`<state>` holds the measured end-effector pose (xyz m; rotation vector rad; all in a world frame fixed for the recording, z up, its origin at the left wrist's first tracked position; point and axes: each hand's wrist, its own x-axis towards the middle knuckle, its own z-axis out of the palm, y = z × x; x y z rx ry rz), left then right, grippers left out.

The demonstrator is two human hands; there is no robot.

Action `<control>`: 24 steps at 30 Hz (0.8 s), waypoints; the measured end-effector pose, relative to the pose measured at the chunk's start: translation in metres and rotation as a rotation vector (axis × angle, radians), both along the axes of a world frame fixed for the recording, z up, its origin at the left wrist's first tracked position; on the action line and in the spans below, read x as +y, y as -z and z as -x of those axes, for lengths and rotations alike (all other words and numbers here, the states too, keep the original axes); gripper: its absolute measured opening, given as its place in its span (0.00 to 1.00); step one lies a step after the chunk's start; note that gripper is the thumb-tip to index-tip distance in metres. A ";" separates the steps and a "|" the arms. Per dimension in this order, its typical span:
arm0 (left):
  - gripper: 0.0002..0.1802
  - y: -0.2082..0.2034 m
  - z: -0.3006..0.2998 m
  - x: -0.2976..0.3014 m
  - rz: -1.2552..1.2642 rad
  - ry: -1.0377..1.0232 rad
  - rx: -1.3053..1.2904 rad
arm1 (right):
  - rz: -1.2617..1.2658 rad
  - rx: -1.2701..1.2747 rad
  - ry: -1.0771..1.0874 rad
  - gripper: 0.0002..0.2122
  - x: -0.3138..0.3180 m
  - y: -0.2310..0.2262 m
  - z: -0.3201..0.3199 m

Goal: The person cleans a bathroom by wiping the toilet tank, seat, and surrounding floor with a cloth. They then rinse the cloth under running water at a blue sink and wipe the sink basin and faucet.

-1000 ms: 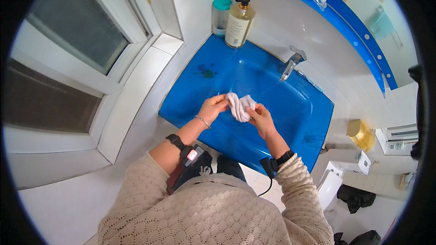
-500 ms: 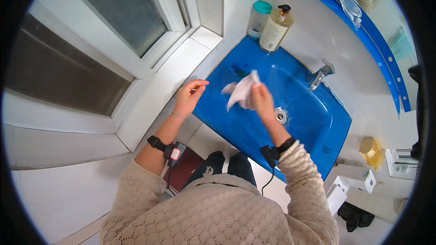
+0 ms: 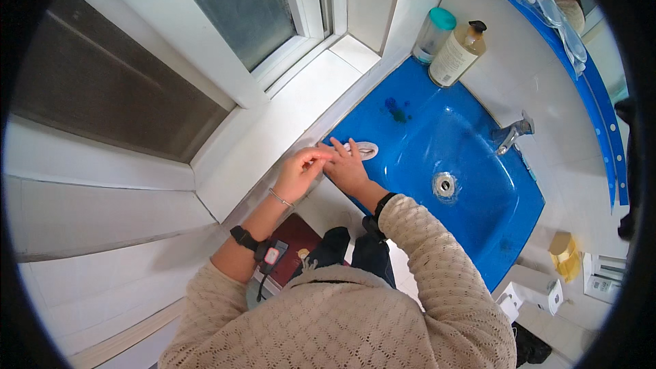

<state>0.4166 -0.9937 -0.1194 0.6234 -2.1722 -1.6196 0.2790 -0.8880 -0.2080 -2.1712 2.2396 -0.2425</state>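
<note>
My left hand (image 3: 298,174) is over the near left edge of the blue sink (image 3: 424,140), its fingertips pinched together; whatever they may hold is too small or hidden to tell. Just right of it, touching or nearly touching, my right hand (image 3: 347,169) lies palm down with fingers spread. A pale pink-white cloth (image 3: 369,151) lies crumpled on the sink's left rim, looped beside the right fingers and partly hidden by them. Dark blue and green spots (image 3: 397,110) mark the rim beyond the cloth.
A clear jar with a teal lid (image 3: 434,31) and a pump bottle (image 3: 456,56) stand at the sink's back corner. The chrome tap (image 3: 514,133) is on the right, above the drain (image 3: 444,186). A white window ledge (image 3: 301,106) runs along the left.
My right hand has moved left with the cloth, from above the basin to the left rim beside my left hand. Its fingers have spread, and the cloth now lies on the rim.
</note>
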 end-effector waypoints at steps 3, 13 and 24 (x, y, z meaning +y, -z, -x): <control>0.08 0.007 -0.003 -0.006 -0.011 -0.004 -0.027 | -0.162 0.174 -0.232 0.19 0.031 0.005 -0.025; 0.08 0.024 0.023 0.004 -0.146 0.070 -0.035 | -0.302 -0.219 -0.122 0.14 0.248 -0.032 0.003; 0.10 0.015 0.014 -0.003 -0.173 -0.027 -0.038 | 0.641 -1.691 0.769 0.18 0.054 -0.102 0.071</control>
